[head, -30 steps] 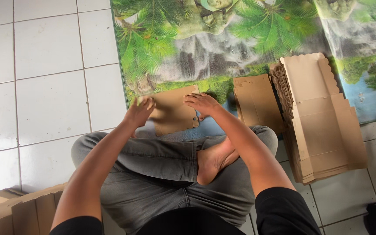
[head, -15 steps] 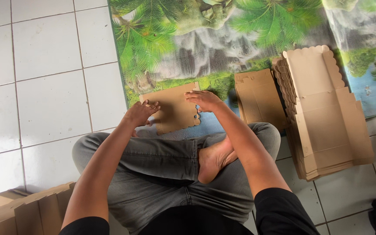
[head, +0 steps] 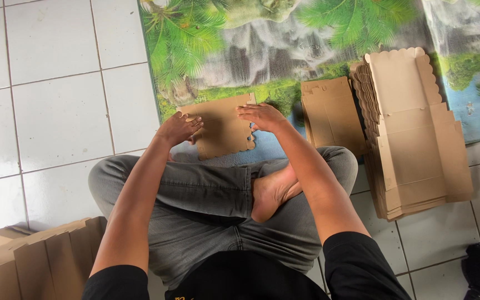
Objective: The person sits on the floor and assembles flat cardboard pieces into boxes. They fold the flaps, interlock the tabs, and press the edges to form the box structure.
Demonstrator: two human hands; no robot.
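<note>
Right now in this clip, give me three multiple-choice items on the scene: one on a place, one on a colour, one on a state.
1. Where does the tall stack of flat cartons lie?
A. to the person's right
B. to the person's left
C. on the person's lap

2. What colour are the trousers?
A. red
B. grey
C. white

3. How does the cardboard sheet under the hands lie?
A. folded up into a closed box
B. rolled into a tube
C. flat on the mat

Answers: 1 A, the stack sits right of the right knee, partly on the mat and partly on the tiles. 2 B, both crossed legs are in grey cloth. 3 C, the left hand and the right hand press on it, one at each side, and it lies flat.
</note>
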